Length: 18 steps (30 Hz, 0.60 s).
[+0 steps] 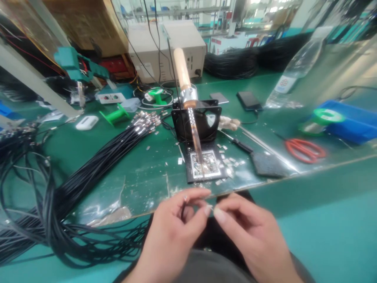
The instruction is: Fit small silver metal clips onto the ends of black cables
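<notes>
My left hand (171, 232) is pinched on the end of a thin black cable (183, 206) just below the table's front edge. My right hand (250, 232) is pinched too, its fingertips meeting the left hand's at a tiny metal piece I cannot make out clearly. Straight ahead, a soldering iron (188, 106) with a wooden handle leans on a black stand, its tip down over a small tray (206, 167) of solder scraps. A bundle of black cables (97, 165) with metal terminals lies to the left on the green table (141, 177).
Red scissors (304, 149), a blue bin (353, 122) with a green spool, a plastic bottle (297, 67), a phone (249, 100) and a beige box (167, 47) stand farther back. More loose black cable (26, 204) hangs over the left edge.
</notes>
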{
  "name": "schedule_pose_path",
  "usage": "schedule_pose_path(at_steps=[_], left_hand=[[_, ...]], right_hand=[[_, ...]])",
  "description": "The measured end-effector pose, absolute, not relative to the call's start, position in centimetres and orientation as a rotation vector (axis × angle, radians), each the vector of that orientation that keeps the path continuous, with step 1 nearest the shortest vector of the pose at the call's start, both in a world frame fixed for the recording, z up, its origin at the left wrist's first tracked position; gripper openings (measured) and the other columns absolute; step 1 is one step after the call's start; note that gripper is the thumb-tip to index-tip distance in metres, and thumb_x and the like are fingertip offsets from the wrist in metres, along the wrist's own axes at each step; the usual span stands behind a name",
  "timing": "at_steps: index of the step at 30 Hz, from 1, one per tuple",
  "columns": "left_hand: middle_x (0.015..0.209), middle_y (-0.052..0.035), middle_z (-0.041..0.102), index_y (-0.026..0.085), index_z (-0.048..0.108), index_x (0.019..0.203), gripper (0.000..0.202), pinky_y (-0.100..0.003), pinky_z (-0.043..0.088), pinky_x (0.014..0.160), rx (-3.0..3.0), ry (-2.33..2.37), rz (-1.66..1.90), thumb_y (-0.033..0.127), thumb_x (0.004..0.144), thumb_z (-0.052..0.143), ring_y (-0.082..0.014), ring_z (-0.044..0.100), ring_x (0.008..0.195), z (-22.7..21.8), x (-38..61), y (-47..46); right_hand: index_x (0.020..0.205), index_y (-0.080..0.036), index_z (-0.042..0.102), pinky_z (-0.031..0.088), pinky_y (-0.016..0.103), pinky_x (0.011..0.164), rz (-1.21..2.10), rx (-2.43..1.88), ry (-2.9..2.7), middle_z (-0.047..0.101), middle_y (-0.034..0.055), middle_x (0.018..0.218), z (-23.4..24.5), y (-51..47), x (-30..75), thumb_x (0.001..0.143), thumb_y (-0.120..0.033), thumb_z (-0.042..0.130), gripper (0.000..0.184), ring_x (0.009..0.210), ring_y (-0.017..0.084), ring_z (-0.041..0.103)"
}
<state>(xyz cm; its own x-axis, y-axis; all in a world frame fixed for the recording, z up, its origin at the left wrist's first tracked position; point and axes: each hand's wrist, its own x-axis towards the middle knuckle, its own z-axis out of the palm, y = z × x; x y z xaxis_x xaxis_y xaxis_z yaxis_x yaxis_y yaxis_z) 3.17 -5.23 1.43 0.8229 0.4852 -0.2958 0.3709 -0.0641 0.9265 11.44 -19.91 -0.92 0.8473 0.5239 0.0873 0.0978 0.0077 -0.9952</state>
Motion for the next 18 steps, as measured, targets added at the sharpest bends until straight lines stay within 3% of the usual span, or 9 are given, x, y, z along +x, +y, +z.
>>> schedule_pose_path(at_steps=[3,6,13,18], left_hand=[[0.059,0.007,0.041,0.021,0.083,0.102,0.025,-0.024,0.029,0.052,1.712,0.652,0.072,0.038,0.087,0.072,-0.0128,0.033,0.056,1.75,2.9,-5.4],[0.057,0.0063,0.042,0.021,0.082,0.092,0.019,-0.024,0.029,0.052,1.742,0.662,0.079,0.035,0.084,0.071,-0.013,0.035,0.055,1.96,2.76,-5.58],[0.056,0.0054,0.042,0.022,0.079,0.08,0.014,-0.024,0.028,0.051,1.787,0.654,0.081,0.032,0.084,0.069,-0.0136,0.036,0.054,2.0,2.56,-5.74],[0.059,0.0048,0.044,0.022,0.08,0.082,0.018,-0.025,0.03,0.053,1.765,0.677,0.066,0.037,0.087,0.07,-0.0141,0.037,0.057,1.66,2.38,-5.39]], right_hand=[[0.078,-0.024,0.078,0.05,0.019,0.056,0.464,-1.557,-0.463,0.067,-0.0017,0.068,-0.94,-20.2,11.43,0.092,-0.033,0.074,0.017,0.06,0.012,0.058],[0.078,-0.024,0.078,0.05,0.02,0.058,0.5,-1.624,-0.468,0.066,-0.0023,0.069,-0.82,-20.4,11.5,0.093,-0.034,0.073,0.018,0.061,0.012,0.057],[0.077,-0.025,0.076,0.043,0.021,0.05,0.208,-1.786,-0.738,0.057,-0.0043,0.063,-1.16,-20.64,11.68,0.094,-0.024,0.069,0.018,0.053,0.011,0.053],[0.08,-0.023,0.074,0.049,0.017,0.053,0.167,-1.762,-0.784,0.065,-0.0029,0.072,-0.64,-20.21,11.82,0.096,-0.02,0.067,0.018,0.059,0.01,0.061]])
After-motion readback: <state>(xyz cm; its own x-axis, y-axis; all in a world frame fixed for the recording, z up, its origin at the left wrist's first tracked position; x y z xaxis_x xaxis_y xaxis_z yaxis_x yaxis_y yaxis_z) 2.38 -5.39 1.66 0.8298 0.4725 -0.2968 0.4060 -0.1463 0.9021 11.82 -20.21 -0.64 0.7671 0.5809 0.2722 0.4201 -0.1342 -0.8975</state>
